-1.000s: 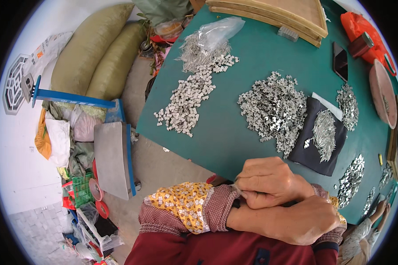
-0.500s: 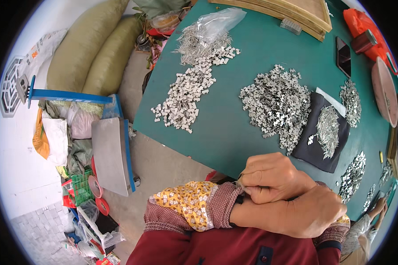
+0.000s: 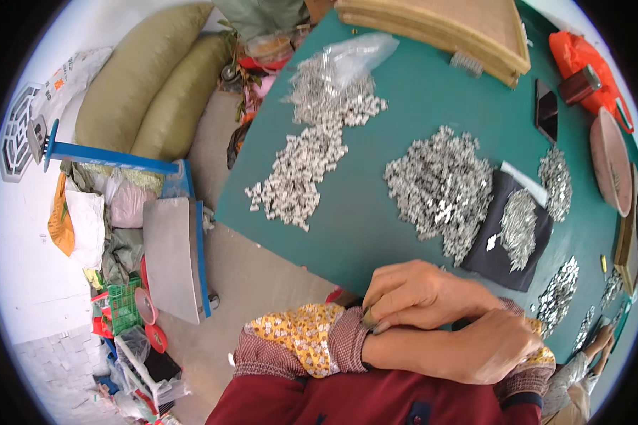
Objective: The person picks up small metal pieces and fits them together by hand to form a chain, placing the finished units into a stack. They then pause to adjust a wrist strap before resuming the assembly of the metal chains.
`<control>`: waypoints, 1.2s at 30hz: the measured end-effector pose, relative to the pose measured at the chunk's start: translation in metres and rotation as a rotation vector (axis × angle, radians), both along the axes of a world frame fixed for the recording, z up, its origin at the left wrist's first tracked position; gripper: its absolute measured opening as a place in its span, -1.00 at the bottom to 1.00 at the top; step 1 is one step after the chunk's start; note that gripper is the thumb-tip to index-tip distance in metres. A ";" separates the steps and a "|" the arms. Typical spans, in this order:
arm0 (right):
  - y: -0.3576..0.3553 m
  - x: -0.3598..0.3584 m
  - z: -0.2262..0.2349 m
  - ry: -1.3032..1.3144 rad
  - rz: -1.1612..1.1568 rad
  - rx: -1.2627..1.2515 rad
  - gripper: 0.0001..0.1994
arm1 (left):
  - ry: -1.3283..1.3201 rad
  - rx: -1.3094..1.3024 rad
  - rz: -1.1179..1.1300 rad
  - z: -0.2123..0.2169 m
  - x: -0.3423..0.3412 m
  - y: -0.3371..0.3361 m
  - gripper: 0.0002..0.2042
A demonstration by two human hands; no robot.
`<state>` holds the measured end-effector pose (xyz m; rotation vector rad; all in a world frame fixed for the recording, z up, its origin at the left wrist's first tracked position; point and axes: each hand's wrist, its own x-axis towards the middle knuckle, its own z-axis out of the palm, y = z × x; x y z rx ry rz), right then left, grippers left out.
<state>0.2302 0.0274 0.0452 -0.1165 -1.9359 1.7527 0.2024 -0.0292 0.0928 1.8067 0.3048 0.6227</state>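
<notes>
My forearms cross in front of the red garment at the table's near edge. My right hand [image 3: 418, 292] reaches left over my left forearm, its fingers pinched on the cuff of my left sleeve cover [image 3: 312, 340], a yellow floral one with a reddish checked band. Toward the right sleeve cover [image 3: 535, 358] lies my left hand [image 3: 500, 347], bent, its fingers hidden from view. Beyond the hands, a large pile of small silvery metal pieces [image 3: 439, 184] sits on the green table [image 3: 347, 234]. Beside it is a dark cloth [image 3: 485, 244] carrying thin metal pins [image 3: 519, 230].
Farther left are another heap of pieces [image 3: 290, 177] and pins beside a clear bag [image 3: 365, 57]. A wooden tray [image 3: 439, 28], a phone [image 3: 546, 110], a pink bowl [image 3: 609, 163] and a red bag [image 3: 581, 60] border the table. A platform scale [image 3: 171, 258] stands left. Another person's arm [image 3: 599, 343] shows at right.
The view has tilted, so the table's things sit lower. My right hand has shifted slightly left along the left sleeve's cuff. My left arm stays crossed under it.
</notes>
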 end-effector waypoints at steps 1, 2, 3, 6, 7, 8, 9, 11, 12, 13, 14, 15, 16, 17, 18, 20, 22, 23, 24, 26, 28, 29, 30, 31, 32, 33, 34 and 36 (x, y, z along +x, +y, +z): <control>0.003 0.006 0.001 -0.010 -0.013 0.023 -0.85 | -0.068 -0.029 -0.001 -0.010 0.005 -0.001 -0.86; 0.002 0.010 0.007 -0.101 -0.038 0.004 -0.85 | -0.134 -0.054 0.002 -0.012 0.006 -0.002 -0.84; 0.003 0.014 0.012 -0.189 -0.065 -0.015 -0.85 | -0.142 -0.027 -0.006 -0.014 0.006 0.000 -0.84; 0.006 0.033 0.022 -0.314 -0.273 0.050 -0.83 | -0.305 -0.032 0.113 -0.017 -0.011 0.006 -0.88; 0.009 0.040 0.022 -0.400 -0.387 0.078 -0.83 | -0.293 -0.020 0.139 -0.017 -0.026 0.012 -0.88; 0.009 0.055 0.026 -0.448 -0.499 0.047 -0.84 | -0.230 -0.042 0.131 -0.017 -0.041 0.018 -0.89; 0.007 0.072 0.028 -0.493 -0.609 0.013 -0.84 | -0.165 -0.064 0.126 -0.019 -0.056 0.024 -0.89; -0.002 0.103 0.027 -0.516 -0.832 -0.103 -0.88 | -0.006 0.039 0.339 -0.031 -0.083 0.032 -0.90; -0.008 0.114 0.028 -0.486 -0.919 -0.157 -0.89 | 0.084 0.120 0.452 -0.041 -0.100 0.036 -0.91; -0.014 0.125 0.025 -0.456 -1.006 -0.217 -0.89 | 0.175 0.196 0.563 -0.053 -0.117 0.040 -0.92; -0.021 0.136 0.021 -0.454 -1.006 -0.216 -0.89 | 0.245 0.224 0.691 -0.062 -0.134 0.042 -0.93; -0.029 0.147 0.017 -0.470 -1.082 -0.223 -0.89 | 0.314 0.251 0.817 -0.068 -0.152 0.042 -0.94; -0.036 0.154 0.013 -0.485 -1.156 -0.231 -0.88 | 0.413 0.291 0.946 -0.074 -0.170 0.041 -0.94; -0.044 0.157 0.011 -0.489 -1.165 -0.231 -0.88 | 0.505 0.327 1.065 -0.081 -0.187 0.043 -0.93; -0.050 0.158 0.007 -0.501 -1.215 -0.258 -0.88 | 0.563 0.350 1.170 -0.091 -0.205 0.042 -0.92; -0.062 0.152 -0.004 -0.537 -1.310 -0.271 -0.89 | 0.613 0.368 1.262 -0.102 -0.230 0.039 -0.90; -0.065 0.135 -0.010 -0.561 -1.286 -0.226 -0.90 | 0.522 0.383 1.204 -0.106 -0.239 0.035 -0.90; -0.065 0.126 -0.011 -0.582 -1.250 -0.182 -0.90 | 0.510 0.371 1.199 -0.109 -0.239 0.034 -0.90; -0.064 0.116 -0.012 -0.596 -1.204 -0.147 -0.91 | 0.490 0.416 1.180 -0.110 -0.238 0.033 -0.89; -0.061 0.095 -0.013 -0.614 -1.150 -0.023 -0.91 | 0.496 0.477 1.142 -0.107 -0.237 0.032 -0.88; -0.065 0.074 -0.011 -0.630 -1.119 0.143 -0.93 | 0.477 0.483 1.103 -0.104 -0.240 0.032 -0.87; -0.064 0.066 -0.014 -0.630 -1.088 0.210 -0.93 | 0.486 0.511 1.085 -0.105 -0.242 0.032 -0.87; -0.065 0.061 -0.018 -0.671 -1.054 0.301 -0.91 | 0.505 0.524 1.059 -0.105 -0.243 0.031 -0.86; -0.068 0.055 -0.023 -0.683 -1.059 0.303 -0.91 | 0.495 0.518 1.055 -0.106 -0.243 0.031 -0.86; -0.072 0.049 -0.028 -0.747 -1.079 0.414 -0.88 | 0.524 0.557 1.049 -0.106 -0.244 0.030 -0.85; -0.074 0.045 -0.031 -0.807 -1.095 0.526 -0.85 | 0.555 0.598 1.045 -0.107 -0.244 0.029 -0.84; -0.073 0.041 -0.034 -0.841 -1.090 0.573 -0.82 | 0.558 0.600 1.049 -0.107 -0.243 0.028 -0.84; -0.075 0.039 -0.038 -0.855 -1.107 0.595 -0.82 | 0.483 0.460 1.119 -0.106 -0.236 0.024 -0.82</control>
